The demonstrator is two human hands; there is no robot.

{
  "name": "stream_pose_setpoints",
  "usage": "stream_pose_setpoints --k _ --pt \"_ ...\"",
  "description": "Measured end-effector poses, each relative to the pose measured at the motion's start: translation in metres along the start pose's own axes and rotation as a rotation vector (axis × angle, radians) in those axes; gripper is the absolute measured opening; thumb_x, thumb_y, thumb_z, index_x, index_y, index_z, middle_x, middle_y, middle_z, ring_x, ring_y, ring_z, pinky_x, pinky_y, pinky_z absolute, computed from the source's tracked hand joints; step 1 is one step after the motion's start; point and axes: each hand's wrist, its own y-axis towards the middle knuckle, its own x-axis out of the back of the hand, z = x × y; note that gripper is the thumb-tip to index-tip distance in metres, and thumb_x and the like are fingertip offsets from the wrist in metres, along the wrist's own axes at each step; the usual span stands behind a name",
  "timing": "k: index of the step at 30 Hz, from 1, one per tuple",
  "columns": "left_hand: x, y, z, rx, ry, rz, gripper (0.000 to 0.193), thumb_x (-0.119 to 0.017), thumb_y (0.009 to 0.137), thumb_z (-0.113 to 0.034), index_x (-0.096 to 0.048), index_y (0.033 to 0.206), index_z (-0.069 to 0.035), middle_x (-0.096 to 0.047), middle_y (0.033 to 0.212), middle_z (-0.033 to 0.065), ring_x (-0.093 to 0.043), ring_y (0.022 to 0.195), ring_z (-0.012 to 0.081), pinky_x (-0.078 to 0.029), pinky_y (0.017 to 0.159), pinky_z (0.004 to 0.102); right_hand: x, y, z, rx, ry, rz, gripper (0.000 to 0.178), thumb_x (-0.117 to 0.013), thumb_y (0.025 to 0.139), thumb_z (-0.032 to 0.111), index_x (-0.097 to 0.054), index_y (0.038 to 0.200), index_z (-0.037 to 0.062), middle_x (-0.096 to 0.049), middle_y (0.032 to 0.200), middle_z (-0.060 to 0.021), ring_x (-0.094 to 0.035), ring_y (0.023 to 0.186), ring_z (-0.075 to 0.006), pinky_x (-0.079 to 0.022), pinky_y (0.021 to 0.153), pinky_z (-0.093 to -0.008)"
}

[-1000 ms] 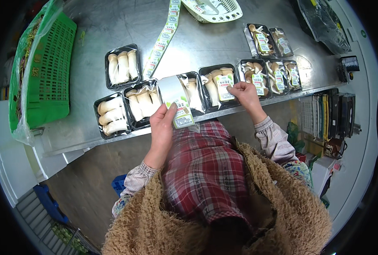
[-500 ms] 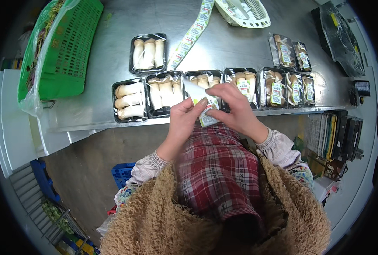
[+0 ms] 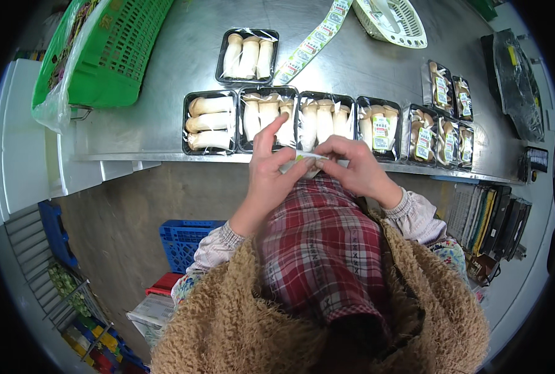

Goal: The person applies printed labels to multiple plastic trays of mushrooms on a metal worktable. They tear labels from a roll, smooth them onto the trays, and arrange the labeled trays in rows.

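Observation:
Just off the table's front edge, a small strip of white and green sticker labels (image 3: 302, 159) is pinched between my hands, bent and partly hidden by fingers. My left hand (image 3: 266, 173) grips its left part with the thumb, the index finger raised. Thumb and fingers of my right hand (image 3: 354, 168) close on the right end. Behind them lie film-wrapped black trays of king oyster mushrooms: a left one (image 3: 210, 123), a second (image 3: 266, 118) and a third (image 3: 325, 124), none with a visible label. A fourth tray (image 3: 379, 128) bears a green and white label.
Another mushroom tray (image 3: 247, 57) lies farther back, beside a long label strip (image 3: 315, 42). Several narrower labelled trays (image 3: 422, 138) sit to the right. A green crate (image 3: 112, 53), a pale plastic basket (image 3: 408, 26) and black plastic sheeting (image 3: 517, 81) are on the steel table (image 3: 184, 50).
The label strip has tilted and bunched lower between my fingers, showing less of its printed face. My left index finger has lifted. The whole view has shifted a little.

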Motion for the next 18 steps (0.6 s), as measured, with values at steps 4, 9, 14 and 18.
stream_pose_setpoints --k 4,9,14,18 --pt "0.0 -0.011 -0.011 0.313 -0.272 0.109 0.013 -0.072 0.08 -0.008 -0.064 0.076 0.002 -0.063 0.074 0.0056 -0.058 0.064 0.0118 -0.045 0.056 0.0247 -0.008 -0.008 0.006 0.107 -0.159 -0.068 0.017 -0.066 0.079 0.003 -0.066 0.096 0.0018 -0.062 0.076 -0.0097 -0.059 0.059 -0.0198 -0.047 0.055 -0.0291" --pt "-0.002 -0.018 -0.02 0.704 -0.334 0.143 0.015 -0.074 0.081 -0.012 -0.07 0.089 0.0 -0.065 0.069 0.0027 -0.055 0.062 0.0036 -0.045 0.054 0.0219 -0.011 -0.003 -0.003 0.328 -0.333 -0.196 0.008 -0.068 0.079 0.007 -0.069 0.086 0.0034 -0.065 0.073 -0.0103 -0.064 0.064 -0.0219 -0.05 0.055 -0.0301" --pt "-0.001 -0.043 -0.005 0.538 -0.215 0.26 0.021 -0.072 0.082 -0.013 -0.07 0.099 -0.001 -0.07 0.08 0.0066 -0.063 0.065 0.0087 -0.049 0.055 0.0215 0.052 0.039 0.007 -0.08 0.146 -0.557 0.015 -0.065 0.087 0.012 -0.066 0.095 -0.0006 -0.063 0.072 -0.0023 -0.056 0.06 -0.0053 -0.044 0.054 -0.0204" --pt "0.024 -0.047 0.01 0.714 -0.433 0.078 0.02 -0.066 0.087 -0.008 -0.068 0.106 -0.002 -0.071 0.089 0.006 -0.065 0.074 0.0085 -0.053 0.063 0.0226 0.06 0.049 -0.047 -0.27 0.082 -0.285 0.023 -0.072 0.081 0.015 -0.065 0.097 -0.0012 -0.06 0.07 0.0009 -0.053 0.06 -0.004 -0.043 0.055 -0.0196"
